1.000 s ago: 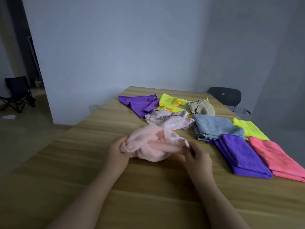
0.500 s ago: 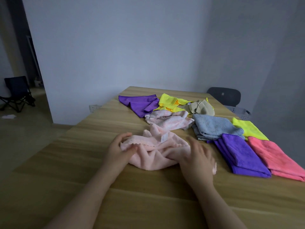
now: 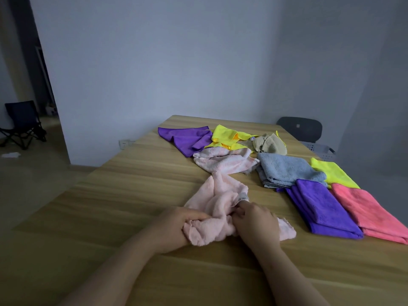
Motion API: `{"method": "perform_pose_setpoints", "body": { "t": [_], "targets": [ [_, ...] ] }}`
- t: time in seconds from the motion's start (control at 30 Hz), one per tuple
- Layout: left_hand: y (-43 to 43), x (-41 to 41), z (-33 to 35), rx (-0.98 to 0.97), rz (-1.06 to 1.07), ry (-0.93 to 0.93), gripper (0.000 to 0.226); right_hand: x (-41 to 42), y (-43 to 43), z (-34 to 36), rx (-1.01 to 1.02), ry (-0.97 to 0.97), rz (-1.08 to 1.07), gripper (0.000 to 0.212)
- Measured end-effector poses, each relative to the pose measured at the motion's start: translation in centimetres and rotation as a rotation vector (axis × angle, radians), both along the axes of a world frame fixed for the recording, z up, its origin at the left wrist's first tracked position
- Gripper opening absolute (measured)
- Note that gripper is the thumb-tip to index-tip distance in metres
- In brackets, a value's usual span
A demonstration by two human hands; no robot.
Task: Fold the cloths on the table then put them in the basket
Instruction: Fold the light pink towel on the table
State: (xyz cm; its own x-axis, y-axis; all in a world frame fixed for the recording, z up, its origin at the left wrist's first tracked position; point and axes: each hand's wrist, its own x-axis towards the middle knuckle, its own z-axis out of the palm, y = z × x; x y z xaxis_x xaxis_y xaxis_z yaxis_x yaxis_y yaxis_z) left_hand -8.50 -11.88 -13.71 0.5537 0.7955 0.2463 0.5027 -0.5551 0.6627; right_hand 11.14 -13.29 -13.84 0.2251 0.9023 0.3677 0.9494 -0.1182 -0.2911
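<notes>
**Near the tabletop's (image 3: 110, 217) front edge: a crumpled pink cloth (image 3: 218, 202) in both hands**

It looks light, soft and limp, so it will sag; I think two corners are the best hold. The left hand (image 3: 174, 227) has its fingers curled round the near bunched end; the right hand (image 3: 256, 224) pinches a fold beside the white label (image 3: 243, 197). Its long axis runs from the hands toward the far edge, the tip pointing away.

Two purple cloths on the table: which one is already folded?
The near purple cloth, on the right beside the coral cloth: a neat stacked rectangle. The far purple cloth, by the crumpled yellow cloth, lies loose and creased.
</notes>
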Motion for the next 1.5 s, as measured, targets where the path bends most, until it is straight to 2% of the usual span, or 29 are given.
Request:
{"method": "perform_pose_setpoints", "body": {
  "t": [0.07, 0.2, 0.33, 0.4, 0.5, 0.57, 0.6, 0.63, 0.7, 0.73, 0.8, 0.87, 0.93, 0.97, 1.07, 1.13, 1.2, 1.27, 1.3, 1.37, 1.43, 1.5],
  "targets": [
    [0.0, 0.2, -0.2, 0.044, 0.011, -0.029, 0.034, -0.1, 0.0, -0.2, 0.036, 0.012, -0.028, 0.02],
    [0.7, 0.7, -0.6, 0.156, 0.111, 0.031, 0.042, 0.1, -0.7, 0.3, 0.32, 0.213, -0.023, 0.028],
    [0.8, 0.1, -0.1, 0.321, 0.312, 0.089, 0.042, -0.6, -1.6, 1.5, 0.448, 0.352, 0.199, 0.028],
    [0.9, -0.5, 0.1, 0.35, 0.419, 0.124, 0.04, -1.4, -2.4, 2.0, 0.451, 0.503, 0.372, 0.021],
    [1.4, -1.5, 0.2, 0.278, 0.592, 0.219, 0.042, -1.9, -3.2, 2.3, 0.308, 0.715, 0.601, 0.027],
    [1.5, -2.0, 0.2, 0.238, 0.684, 0.315, 0.043, -1.8, -3.4, 2.3, 0.133, 0.794, 0.754, 0.016],
    [1.6, -2.2, 0.2, 0.224, 0.708, 0.34, 0.04, -1.6, -3.5, 2.4, 0.027, 0.893, 0.817, 0.009],
    [1.6, -2.3, 0.1, 0.204, 0.707, 0.32, 0.038, -1.5, -3.5, 2.5, -0.075, 0.999, 0.841, 0.008],
    [1.7, -2.7, 0.2, 0.092, 0.597, 0.123, 0.035, -1.2, -3.5, 2.6, -0.214, 1.099, 0.786, 0.019],
    [1.7, -2.8, 0.3, 0.013, 0.506, -0.008, 0.033, -1.2, -3.4, 2.6, -0.232, 1.068, 0.701, 0.021],
    [1.6, -2.9, 0.7, -0.111, 0.39, -0.182, 0.028, -1.1, -2.8, 2.4, -0.184, 0.831, 0.487, 0.014],
    [1.9, -2.8, 1.0, -0.192, 0.369, -0.343, 0.014, -0.4, -2.3, 2.1, -0.162, 0.562, 0.308, 0.012],
    [1.9, -2.8, 1.1, -0.232, 0.394, -0.46, 0.011, 0.9, -2.1, 2.0, -0.227, 0.38, 0.177, 0.015],
    [1.9, -2.9, 1.1, -0.196, 0.426, -0.434, 0.013, 1.6, -2.0, 2.0, -0.279, 0.313, 0.122, 0.018],
    [2.2, -4.1, 0.8, 0.011, 0.475, -0.162, 0.02, 3.3, -2.5, 2.5, -0.384, 0.273, 0.003, 0.024],
    [2.4, -4.9, 0.9, 0.131, 0.553, -0.02, 0.016, 3.5, -2.8, 3.1, -0.31, 0.255, -0.073, 0.025],
    [2.3, -5.3, 1.0, 0.234, 0.751, -0.024, 0.02, 3.0, -3.0, 3.6, -0.138, 0.174, -0.156, 0.025],
    [1.6, -4.9, 1.3, 0.358, 0.935, -0.228, 0.028, 2.4, -3.2, 3.8, -0.04, 0.114, -0.067, 0.021],
    [1.0, -4.4, 1.5, 0.414, 0.944, -0.375, 0.031, 1.9, -3.2, 3.8, -0.081, 0.111, 0.032, 0.018],
    [-0.2, -3.0, 1.8, 0.41, 0.791, -0.598, 0.035, 1.2, -3.0, 3.7, -0.249, 0.123, 0.242, 0.016],
    [-1.1, -1.2, 1.7, 0.228, 0.553, -0.569, 0.036, 1.1, -2.8, 3.4, -0.328, 0.217, 0.374, 0.013],
    [-2.0, 0.6, 1.2, 0.007, 0.356, -0.317, 0.022, 1.2, -2.8, 3.3, -0.311, 0.408, 0.394, 0.015]
  ]
}}
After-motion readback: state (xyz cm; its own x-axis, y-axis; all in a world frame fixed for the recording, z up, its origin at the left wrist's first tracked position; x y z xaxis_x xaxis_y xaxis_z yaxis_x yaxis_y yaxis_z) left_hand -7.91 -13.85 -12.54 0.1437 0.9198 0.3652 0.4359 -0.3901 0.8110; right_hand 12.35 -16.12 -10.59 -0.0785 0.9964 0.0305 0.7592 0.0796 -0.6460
